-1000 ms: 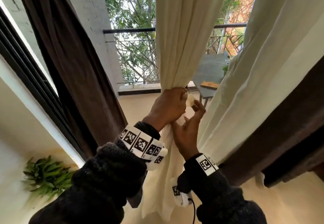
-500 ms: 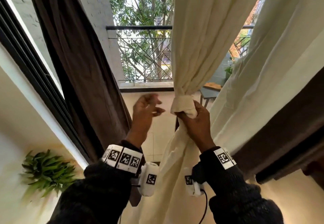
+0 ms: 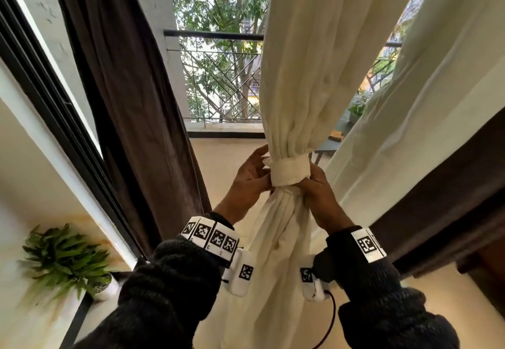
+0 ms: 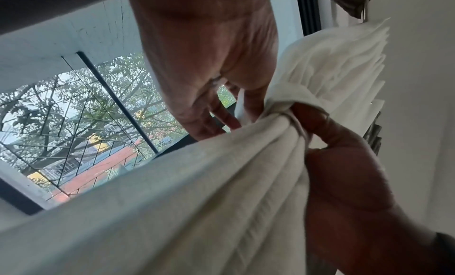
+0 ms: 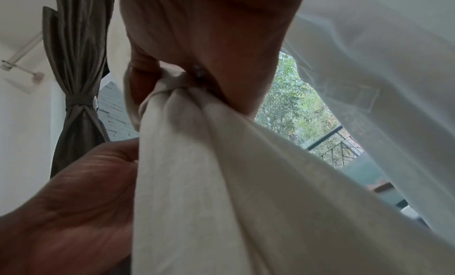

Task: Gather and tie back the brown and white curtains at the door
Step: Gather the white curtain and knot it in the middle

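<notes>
Am cinching tie band [image 3: 290, 170] round gathered white curtain [image 3: 295, 81] at door centre. My right hand [image 3: 318, 198] gripping bunch just under band; left hand [image 3: 250, 178] pinching band end. Brown curtain [image 3: 131, 97] hanging left, tied already. Next move, I judge: securing band end firmly.

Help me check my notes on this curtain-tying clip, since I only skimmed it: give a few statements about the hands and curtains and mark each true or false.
1. A white band is wrapped around the gathered white curtain. True.
2. The right hand hangs free of the cloth. False: it grips the curtain just under the band.
3. The left hand is at the band's left side. True.
4. The brown curtain is bunched in the same band. False: it hangs apart, to the left.
5. A potted plant sits at lower left. True.
</notes>
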Demonstrator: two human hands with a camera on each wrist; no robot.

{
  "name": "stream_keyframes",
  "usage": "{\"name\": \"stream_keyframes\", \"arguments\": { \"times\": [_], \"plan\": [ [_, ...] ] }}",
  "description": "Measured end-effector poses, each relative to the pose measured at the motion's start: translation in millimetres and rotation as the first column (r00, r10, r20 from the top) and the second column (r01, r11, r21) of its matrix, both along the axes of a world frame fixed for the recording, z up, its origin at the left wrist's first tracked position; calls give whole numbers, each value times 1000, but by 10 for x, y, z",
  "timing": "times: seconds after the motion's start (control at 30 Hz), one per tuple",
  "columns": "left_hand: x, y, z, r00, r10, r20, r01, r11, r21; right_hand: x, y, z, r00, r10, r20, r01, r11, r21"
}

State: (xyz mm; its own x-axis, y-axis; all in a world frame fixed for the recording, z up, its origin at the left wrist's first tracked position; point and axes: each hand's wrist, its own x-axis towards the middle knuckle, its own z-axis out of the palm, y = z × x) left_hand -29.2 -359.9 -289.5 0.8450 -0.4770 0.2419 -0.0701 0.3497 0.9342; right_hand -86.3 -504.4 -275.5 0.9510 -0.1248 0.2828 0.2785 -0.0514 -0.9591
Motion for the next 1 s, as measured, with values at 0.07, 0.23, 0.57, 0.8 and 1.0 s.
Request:
{"name": "stream_keyframes", "arguments": {
  "times": [0.07,0.23,0.57,0.8,1.0],
  "plan": [
    [51,-5,9,994,60,93,-69,993,100,-15,-12,-7,1000,-14,16,14,1000,-7],
    [-7,-41,53,863,220,455,-372,885,279,-40,30,50,985,-124,117,126,992,-10],
    [-405,314,289,197,54,979,-613,786,80,52,127,142,964,-258,63,255,965,58],
    [-256,365,463,-56,-408,911,-694,672,258,53,81,97,966,-257,20,257,963,-84],
    [-71,484,498,-210,-508,835,-695,678,238,23,-118,175,964,-22,-266,43,996,73]
  ]
}}
